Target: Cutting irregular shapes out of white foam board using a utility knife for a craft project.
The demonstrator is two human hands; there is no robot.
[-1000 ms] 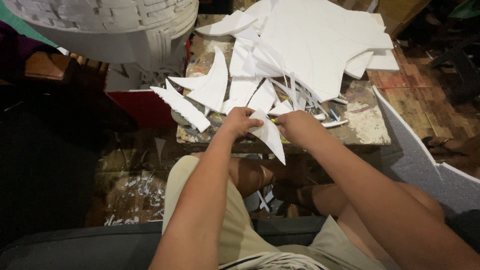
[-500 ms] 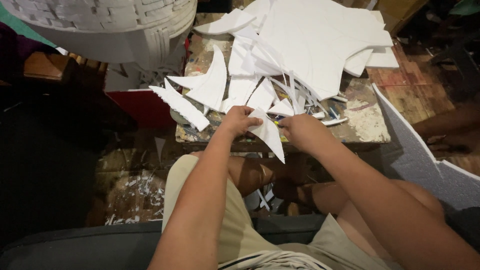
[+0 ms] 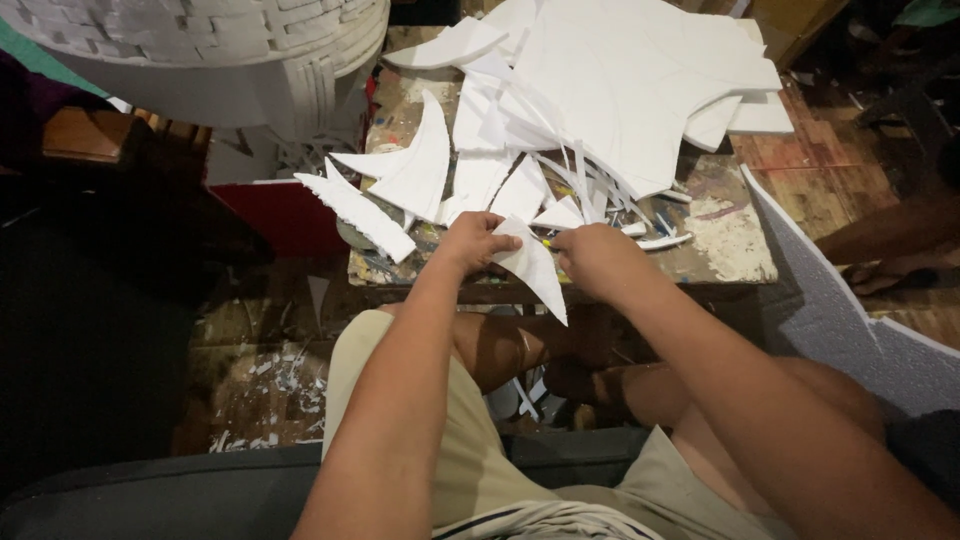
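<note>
Two hands meet on one white foam shard (image 3: 533, 268), a narrow triangle at the near edge of the paint-spattered table (image 3: 735, 255). Its long axis runs from the broad end between our hands down to a point hanging over the table edge toward our knees. Our left hand (image 3: 478, 243) pinches the broad end from the left; our right hand (image 3: 598, 262) is curled at its right edge, with a small yellow tool (image 3: 547, 242) barely showing, so we cannot tell the exact grip. Both hands touch it. Beyond lie more curved foam offcuts (image 3: 415, 175) and a large foam sheet (image 3: 640, 90)
</note>
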